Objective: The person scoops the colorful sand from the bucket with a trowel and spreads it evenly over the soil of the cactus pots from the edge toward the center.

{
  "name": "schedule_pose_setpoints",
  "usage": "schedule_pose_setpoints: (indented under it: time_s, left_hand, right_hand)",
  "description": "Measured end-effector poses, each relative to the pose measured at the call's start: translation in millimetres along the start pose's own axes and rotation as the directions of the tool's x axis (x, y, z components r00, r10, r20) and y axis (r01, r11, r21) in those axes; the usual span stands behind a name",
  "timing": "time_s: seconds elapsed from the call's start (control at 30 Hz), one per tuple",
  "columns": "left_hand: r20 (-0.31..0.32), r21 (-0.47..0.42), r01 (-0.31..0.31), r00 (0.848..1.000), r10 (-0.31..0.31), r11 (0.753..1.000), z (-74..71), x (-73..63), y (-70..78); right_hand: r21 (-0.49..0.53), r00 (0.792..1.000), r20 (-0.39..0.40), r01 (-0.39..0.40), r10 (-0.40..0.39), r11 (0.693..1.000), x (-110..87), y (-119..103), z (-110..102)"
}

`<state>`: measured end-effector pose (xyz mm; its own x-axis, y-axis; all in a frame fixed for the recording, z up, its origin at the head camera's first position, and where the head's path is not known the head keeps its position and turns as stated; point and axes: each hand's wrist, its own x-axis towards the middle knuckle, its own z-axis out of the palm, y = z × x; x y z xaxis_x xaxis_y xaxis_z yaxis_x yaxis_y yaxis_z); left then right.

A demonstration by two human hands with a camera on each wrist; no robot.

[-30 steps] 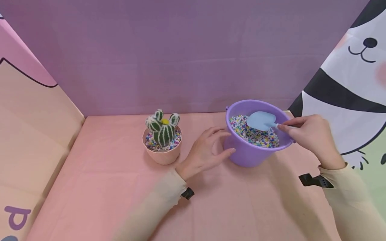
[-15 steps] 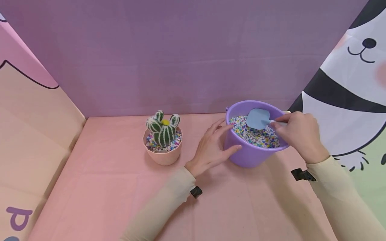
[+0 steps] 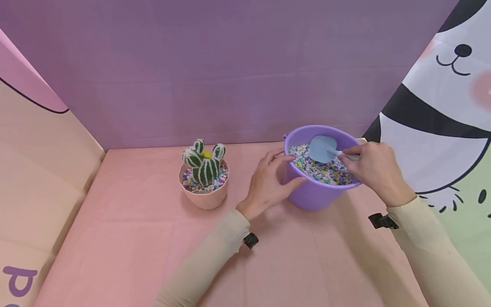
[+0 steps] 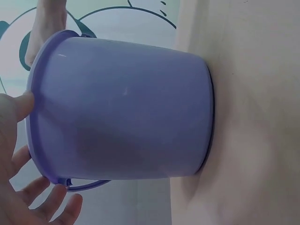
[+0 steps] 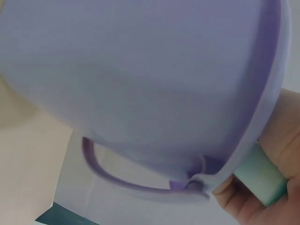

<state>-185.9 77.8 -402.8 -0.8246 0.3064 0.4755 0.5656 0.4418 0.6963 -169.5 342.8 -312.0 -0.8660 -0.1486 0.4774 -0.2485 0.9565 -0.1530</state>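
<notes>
A purple bucket [image 3: 316,197] holds many small multicoloured pebbles [image 3: 327,174]. My right hand [image 3: 377,170] grips the handle of a light blue toy shovel [image 3: 321,148], whose blade lies over the pebbles inside the bucket. In the right wrist view, the curled fingers and thumb surround the shovel's pale handle [image 5: 261,176] beside the bucket's rim. My left hand [image 3: 266,183] is at the bucket's left side with fingers spread and relaxed. Its thumb [image 4: 24,105] touches the rim in the left wrist view.
Left of the bucket stands a pink pot [image 3: 207,200] with a knitted-looking cactus [image 3: 206,171] and coloured pebbles. A pink cloth [image 3: 130,238] covers the table. A purple backdrop [image 3: 230,76] rises behind, and a panda-print panel [image 3: 429,157] is at the right.
My left hand has moved right, up to the bucket's rim. The right hand has moved left with the shovel, whose blade has shifted left above the pebbles.
</notes>
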Motion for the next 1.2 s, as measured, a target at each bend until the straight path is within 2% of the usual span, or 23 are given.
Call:
schedule_pose_setpoints:
  time_s: [0.2, 0.33, 0.4, 0.5, 0.6, 0.73, 0.8, 0.9, 1.07, 1.2]
  left_hand:
    - [-0.021, -0.005, -0.008, 1.0, 0.008, 1.0, -0.7, 1.5, 0.6]
    - [-0.024, -0.011, -0.002, 1.0, 0.002, 1.0, -1.6, 1.8, -0.1]
    - [-0.021, -0.008, 0.001, 1.0, -0.001, 1.0, -2.3, 1.6, 0.4]
    - [-0.017, 0.019, 0.009, 1.0, -0.009, 1.0, -3.3, 0.9, 1.3]
    - [-0.017, 0.066, 0.013, 1.0, -0.012, 0.998, -2.9, 0.1, 1.2]
    - [-0.03, 0.121, -0.008, 0.999, 0.012, 0.993, -0.9, 0.3, 0.0]
    - [-0.036, 0.141, -0.025, 0.999, 0.03, 0.99, -0.3, 0.2, -0.6]
    - [-0.044, 0.163, -0.035, 0.998, 0.043, 0.986, 0.6, -0.3, -1.4]
    - [-0.045, 0.182, -0.031, 0.998, 0.039, 0.983, 0.9, -1.9, -1.6]
    - [-0.042, 0.167, -0.025, 0.999, 0.033, 0.986, 0.1, -2.6, -0.8]
  right_hand:
    - [0.057, 0.996, -0.009, 0.087, -0.087, 0.995, -4.6, 1.4, 3.8]
    - [0.117, 0.989, 0.044, 0.133, -0.139, 0.984, -3.5, 0.6, 4.3]
    - [0.148, 0.988, 0.108, 0.095, -0.112, 0.984, -2.6, 0.7, 0.3]
    - [0.176, 0.975, 0.222, -0.018, -0.022, 0.984, -0.8, 1.9, -7.9]
    - [0.172, 0.945, 0.316, -0.149, 0.088, 0.974, 0.7, 3.3, -14.8]
    - [0.168, 0.896, 0.386, -0.301, 0.218, 0.939, 2.7, 3.5, -23.5]
    - [0.182, 0.873, 0.405, -0.367, 0.27, 0.912, 3.2, 3.2, -29.0]
    - [0.222, 0.853, 0.421, -0.428, 0.31, 0.876, 3.3, 4.3, -35.8]
    - [0.285, 0.825, 0.445, -0.5, 0.349, 0.818, -1.4, 10.3, -40.0]
    - [0.333, 0.813, 0.455, -0.534, 0.364, 0.777, -9.7, 14.3, -39.4]
